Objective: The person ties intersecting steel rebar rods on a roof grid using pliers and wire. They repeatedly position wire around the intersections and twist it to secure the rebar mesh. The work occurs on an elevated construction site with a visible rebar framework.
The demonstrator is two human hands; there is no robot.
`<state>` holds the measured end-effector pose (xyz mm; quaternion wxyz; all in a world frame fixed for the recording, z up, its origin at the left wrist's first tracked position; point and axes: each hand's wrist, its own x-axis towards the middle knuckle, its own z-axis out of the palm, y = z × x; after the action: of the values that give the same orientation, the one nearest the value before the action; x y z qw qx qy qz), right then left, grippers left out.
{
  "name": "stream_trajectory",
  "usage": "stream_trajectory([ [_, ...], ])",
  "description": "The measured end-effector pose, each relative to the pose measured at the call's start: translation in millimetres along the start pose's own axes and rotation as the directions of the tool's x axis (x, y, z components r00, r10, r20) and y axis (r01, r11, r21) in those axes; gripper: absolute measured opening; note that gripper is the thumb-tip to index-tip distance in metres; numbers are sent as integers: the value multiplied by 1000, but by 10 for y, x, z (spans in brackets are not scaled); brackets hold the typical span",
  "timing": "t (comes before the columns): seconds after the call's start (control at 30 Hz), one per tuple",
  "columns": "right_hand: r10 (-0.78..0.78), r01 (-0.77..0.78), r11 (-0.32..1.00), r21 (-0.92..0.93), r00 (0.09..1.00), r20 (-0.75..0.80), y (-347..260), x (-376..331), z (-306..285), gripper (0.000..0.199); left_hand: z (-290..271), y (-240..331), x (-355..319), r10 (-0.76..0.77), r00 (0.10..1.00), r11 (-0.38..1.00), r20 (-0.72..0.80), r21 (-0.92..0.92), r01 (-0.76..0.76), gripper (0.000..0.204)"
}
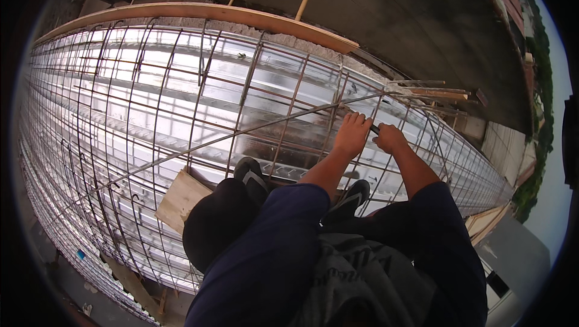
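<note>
- Two hands are on the same grip now: your left hand (351,132) wraps the dark tool (374,128), your right hand (391,139) clamped on it just behind, toward the right end of the metal deck (265,146).
- That dark tool sits over the deck's far edge side, just beside the diagonal bar (283,119); I cannot tell whether its tip touches steel.
- Working it well, I'd say, means both fists firm, wrists in line with the handle, any pull slow and even.
- Mind your footing: weight over both shoes (250,174), since a slip could tip you onto the rebar mesh (294,101).
- Counting up: one tool, one diagonal bar, two shoes, one plywood panel (183,199) left of your knee.
- Three wooden stakes (302,7) show past one timber board (241,15) along the far edge; mesh bars, too many to count.
</note>
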<state>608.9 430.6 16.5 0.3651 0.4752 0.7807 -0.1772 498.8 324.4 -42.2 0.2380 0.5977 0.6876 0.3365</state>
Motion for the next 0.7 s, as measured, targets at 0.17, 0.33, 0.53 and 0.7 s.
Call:
stream_trajectory([
  [0.17,-61,-345,792,504,777,626,-298,-107,-440,19,-125,3,-25,49,997,996,-60,81,-44,33],
  [0.33,-96,-240,813,531,844,527,-305,-231,-475,20,-84,-14,109,26,985,999,171,33,-32,22],
  [0.53,-373,-27,688,-725,844,-386,-557,-410,-378,23,-119,19,556,-156,958,986,241,-26,167,14],
  [0.7,-288,-19,760,-650,886,-364,-408,-186,-345,16,45,12,572,-204,950,975,235,-41,220,21],
])
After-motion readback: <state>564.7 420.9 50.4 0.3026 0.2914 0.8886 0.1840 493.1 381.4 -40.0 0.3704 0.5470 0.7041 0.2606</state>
